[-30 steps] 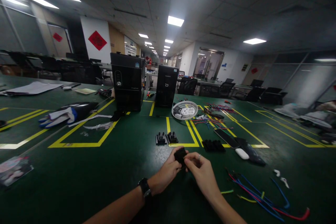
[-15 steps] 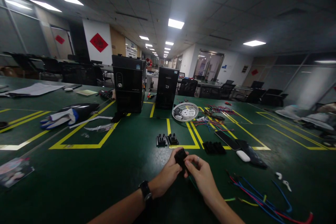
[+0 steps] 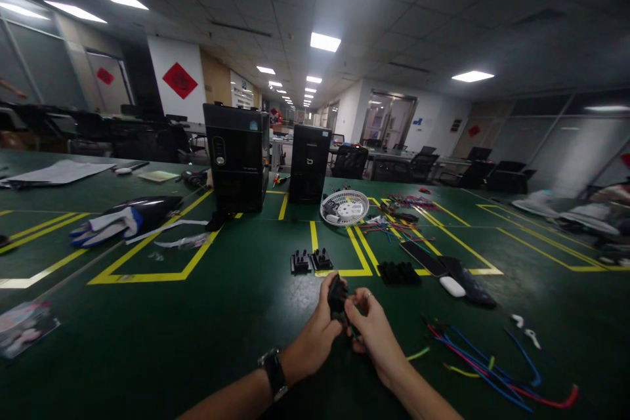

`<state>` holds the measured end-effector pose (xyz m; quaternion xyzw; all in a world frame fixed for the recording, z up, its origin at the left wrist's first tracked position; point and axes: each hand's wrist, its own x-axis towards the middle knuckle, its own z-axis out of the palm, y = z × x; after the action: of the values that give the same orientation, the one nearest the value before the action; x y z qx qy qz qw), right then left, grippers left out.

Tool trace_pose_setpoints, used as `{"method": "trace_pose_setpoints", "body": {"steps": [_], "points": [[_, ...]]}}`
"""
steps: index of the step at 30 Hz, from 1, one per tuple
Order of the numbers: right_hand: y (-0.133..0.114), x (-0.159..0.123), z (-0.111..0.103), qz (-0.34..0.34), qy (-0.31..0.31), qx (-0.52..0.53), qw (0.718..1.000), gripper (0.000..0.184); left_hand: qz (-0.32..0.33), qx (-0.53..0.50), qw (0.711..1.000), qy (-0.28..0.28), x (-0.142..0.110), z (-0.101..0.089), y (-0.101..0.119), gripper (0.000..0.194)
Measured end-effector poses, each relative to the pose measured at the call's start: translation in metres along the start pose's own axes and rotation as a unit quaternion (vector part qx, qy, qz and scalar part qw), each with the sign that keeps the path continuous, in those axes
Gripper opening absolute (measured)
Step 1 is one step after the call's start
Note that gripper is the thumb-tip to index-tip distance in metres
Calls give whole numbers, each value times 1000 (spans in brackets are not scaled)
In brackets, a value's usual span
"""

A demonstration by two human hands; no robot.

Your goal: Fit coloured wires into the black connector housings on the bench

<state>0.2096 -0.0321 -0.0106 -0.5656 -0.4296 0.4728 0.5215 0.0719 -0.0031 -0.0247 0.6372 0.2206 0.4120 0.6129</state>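
My left hand [image 3: 317, 331] is wrapped round a small black plastic part [image 3: 337, 295], perhaps a terminal block, held just above the table. Against its right side, the fingers of my right hand [image 3: 371, 328] are pinched together. A yellow-green wire [image 3: 418, 354] seems to run under my right hand to the part; where it meets the part is hidden by the fingers. Two similar black parts [image 3: 311, 261] stand on the table beyond my hands. A row of black blocks [image 3: 399, 273] lies to their right.
Loose blue, red and yellow-green wires [image 3: 492, 367] lie at the right front. Beyond them are earbuds [image 3: 531, 338], a white case [image 3: 452, 287] and a phone [image 3: 422, 258]. Farther back stand a white basket [image 3: 352, 213] and two black computer towers [image 3: 236, 164] [image 3: 309, 164].
The black part has turned a little in my left hand, showing more of its side. My right hand stays pinched beside it. The view has shifted slightly.
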Motion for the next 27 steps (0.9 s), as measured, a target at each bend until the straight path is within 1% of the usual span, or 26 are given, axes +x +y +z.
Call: {"method": "trace_pose_setpoints", "body": {"steps": [2,5,8,10,12,14,16,17,20,22,24,27], "points": [[1,1,-3,19,-31,-8,999,47,2,20,1000,0,-1,-2,1,69],[0,3,-8,56,-95,-24,994,47,-1,55,998,6,0,-5,2,59],[0,6,-9,53,-117,-84,988,47,-12,93,995,33,2,-8,3,55],[1,6,-7,20,-113,-146,983,46,-6,116,991,68,5,-9,3,53],[3,4,-4,-38,-102,-213,971,44,13,134,985,110,7,-10,5,51],[3,0,-3,-107,-99,-274,951,43,31,146,978,143,9,-10,7,48],[-2,-4,-5,-161,-117,-316,927,43,42,155,974,158,10,-11,9,45],[-7,-5,-7,-178,-127,-333,917,43,45,158,973,159,10,-11,9,45],[-26,-5,-17,-199,-139,-368,897,44,42,148,973,172,10,-7,5,46],[-34,-4,-20,-210,-126,-379,892,44,34,123,971,202,13,-3,2,49],[-32,-4,-16,-224,-102,-371,895,42,31,91,966,241,17,2,0,53],[-15,-6,-1,-244,-71,-349,902,40,33,30,962,271,23,3,3,59]]}}
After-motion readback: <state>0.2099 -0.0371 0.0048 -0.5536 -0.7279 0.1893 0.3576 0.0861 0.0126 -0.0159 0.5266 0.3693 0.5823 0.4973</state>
